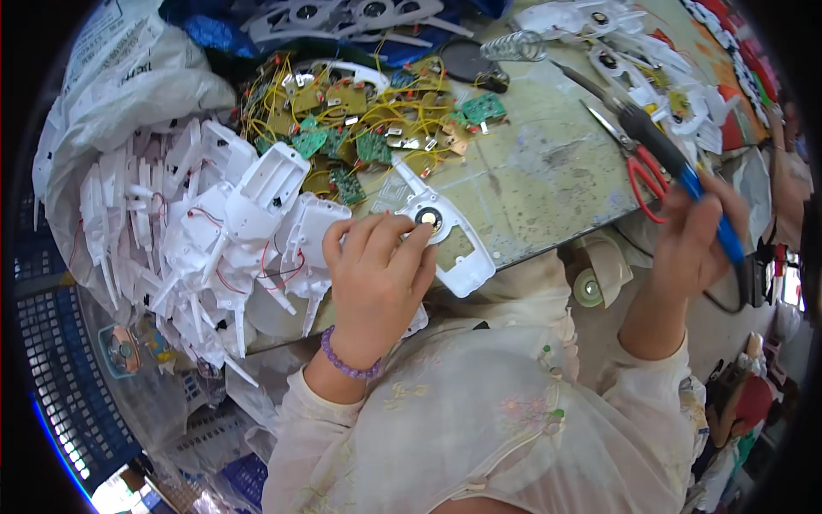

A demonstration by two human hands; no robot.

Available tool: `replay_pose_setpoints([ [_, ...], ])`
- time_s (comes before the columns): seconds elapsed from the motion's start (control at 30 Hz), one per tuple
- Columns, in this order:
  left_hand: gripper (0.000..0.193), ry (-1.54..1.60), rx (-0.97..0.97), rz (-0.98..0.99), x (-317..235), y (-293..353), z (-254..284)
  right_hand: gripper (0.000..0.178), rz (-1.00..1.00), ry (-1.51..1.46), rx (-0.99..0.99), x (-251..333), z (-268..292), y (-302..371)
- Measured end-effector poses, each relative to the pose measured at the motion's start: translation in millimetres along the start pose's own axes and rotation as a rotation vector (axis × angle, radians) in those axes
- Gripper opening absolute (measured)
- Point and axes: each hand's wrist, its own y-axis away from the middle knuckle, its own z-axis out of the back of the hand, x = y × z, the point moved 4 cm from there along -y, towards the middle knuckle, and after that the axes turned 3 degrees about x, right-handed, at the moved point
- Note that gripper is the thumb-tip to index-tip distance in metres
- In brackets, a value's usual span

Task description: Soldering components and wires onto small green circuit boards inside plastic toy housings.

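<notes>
My left hand [377, 270], with a purple bead bracelet at its wrist, is closed at the left edge of a white plastic casing half [468, 261]. Its fingertips touch a small round speaker [425, 218] set in the casing, which lies at the table's near edge. In my right hand [702, 236] is a soldering iron [664, 146], gripped by its blue handle. The iron's dark tip end points up and to the left, over the table and away from the casing.
White plastic casings [248, 197] with thin wires are heaped at the left beside a white sack [128, 73]. Circuit boards [347, 146] with yellow wires lie behind my left hand. Red-handled scissors [638, 167], a coiled metal iron stand [514, 47] and more casings [621, 73] are towards the right.
</notes>
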Motion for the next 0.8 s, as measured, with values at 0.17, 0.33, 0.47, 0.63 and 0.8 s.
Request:
replay_pose_setpoints([
  [0.17,0.025,0.069,-0.040,-0.061,-9,11,18,0.011,0.177,0.329,0.246,-9,-46,-56],
  [0.33,0.023,0.082,-0.042,-0.082,-24,30,22,0.034,-0.064,0.330,0.644,-23,-99,-91],
  [0.47,0.025,0.139,-0.046,-0.123,-33,35,14,0.031,-0.045,0.229,0.486,-58,-100,-75],
  [0.63,0.022,0.299,0.028,0.087,-13,64,11,0.048,-0.496,-0.177,0.135,-54,-103,7],
  [0.8,0.011,0.277,-0.089,0.171,4,94,15,0.063,-0.065,0.247,0.499,12,-120,109],
])
